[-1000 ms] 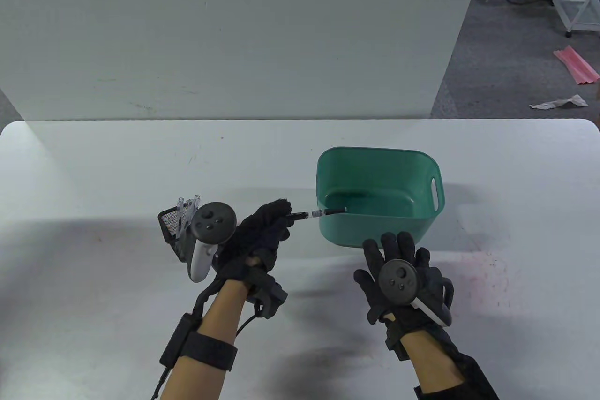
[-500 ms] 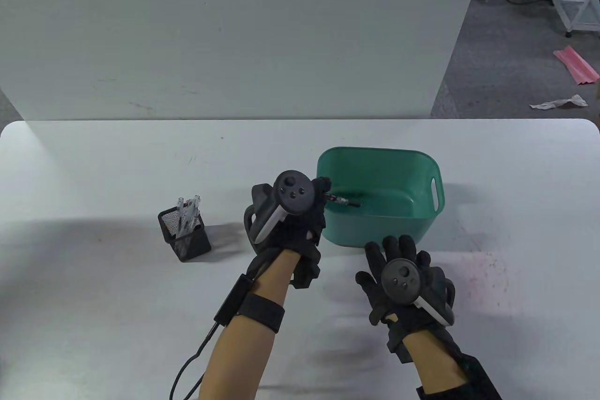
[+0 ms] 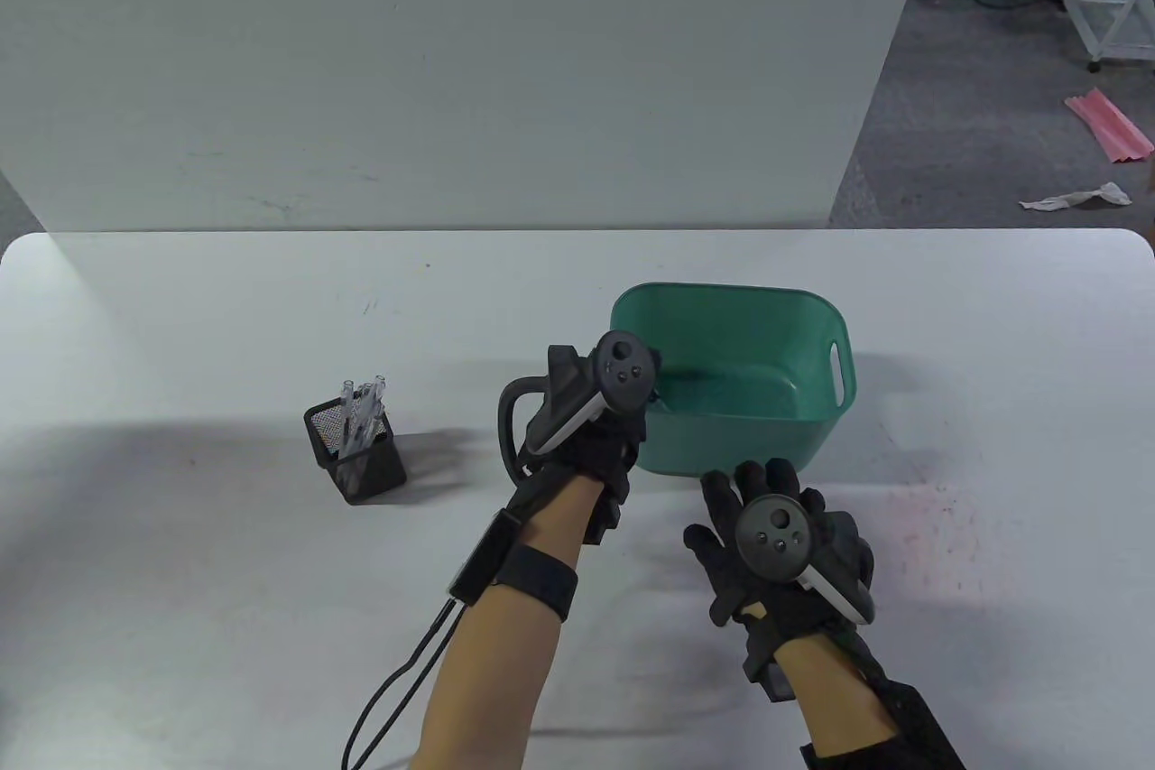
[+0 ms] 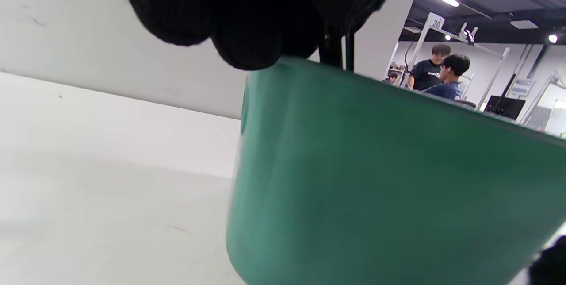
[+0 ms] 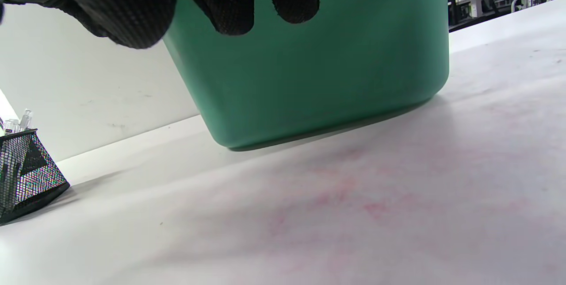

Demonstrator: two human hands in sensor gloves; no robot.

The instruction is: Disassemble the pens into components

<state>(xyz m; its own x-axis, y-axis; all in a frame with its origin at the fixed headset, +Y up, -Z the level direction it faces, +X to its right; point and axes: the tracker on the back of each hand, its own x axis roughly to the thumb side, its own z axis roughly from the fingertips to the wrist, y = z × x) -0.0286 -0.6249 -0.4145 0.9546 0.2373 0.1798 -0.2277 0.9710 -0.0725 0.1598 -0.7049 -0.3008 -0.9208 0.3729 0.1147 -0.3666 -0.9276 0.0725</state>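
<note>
The left hand [image 3: 591, 436] hangs over the near left corner of the green bin [image 3: 817, 436], its tracker [image 3: 623, 366] above the rim. In the left wrist view its fingers [image 4: 247, 32] bunch together just above the bin's edge, and a thin dark rod, likely a pen part [image 4: 337, 48], stands upright between them and the rim; whether the fingers pinch it or have let go cannot be told, since the glove hides the contact. The bin's inside shows a darker patch near the far left of its floor in the table view, too dim to identify. The right hand [image 3: 776, 540] lies palm down on the white table [image 3: 180, 589] just in front of the bin, fingers spread and straight, holding nothing; from the right wrist view its fingertips [image 5: 292, 6] hang before the bin's green wall. Well to the left stands a black mesh pen holder [image 3: 356, 445] with clear pen barrels [image 3: 361, 409] sticking up out of it. The only writing that can be read is the number "20" on a white post in the background of the left wrist view, where people sit. The bin and holder carry no legible label.
</note>
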